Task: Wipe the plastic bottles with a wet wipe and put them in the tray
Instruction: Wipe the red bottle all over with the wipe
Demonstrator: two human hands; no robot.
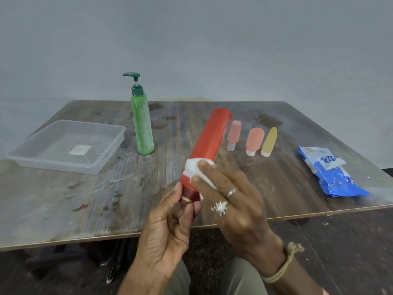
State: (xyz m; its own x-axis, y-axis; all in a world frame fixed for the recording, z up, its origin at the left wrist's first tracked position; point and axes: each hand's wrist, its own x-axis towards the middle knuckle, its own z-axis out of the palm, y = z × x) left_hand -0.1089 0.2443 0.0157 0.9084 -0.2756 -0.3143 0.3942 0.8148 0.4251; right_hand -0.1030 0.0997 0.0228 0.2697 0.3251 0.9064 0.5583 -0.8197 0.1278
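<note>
Gripping the red bottle [209, 141] by its dark cap end with the left hand [170, 222], thumb and fingers curled round the cap. Holding it slanted above the table [63, 205], base pointing away, clear of the wood. Pressing a folded wipe [196, 169] onto the body just above the cap with the straight fingers of the right hand [231, 201], not closed around anything.

Probably stiff, smooth plastic, slick once wet; weight hard to judge through opaque walls. Best to keep hold at the narrow cap and turn it there while wiping along the body. Safer to grasp mid-body for the carry to the tray [53, 165] at left, with no bottle in it yet. Waiting upright: green bottle [142, 124] and three small bottles [254, 141].
</note>
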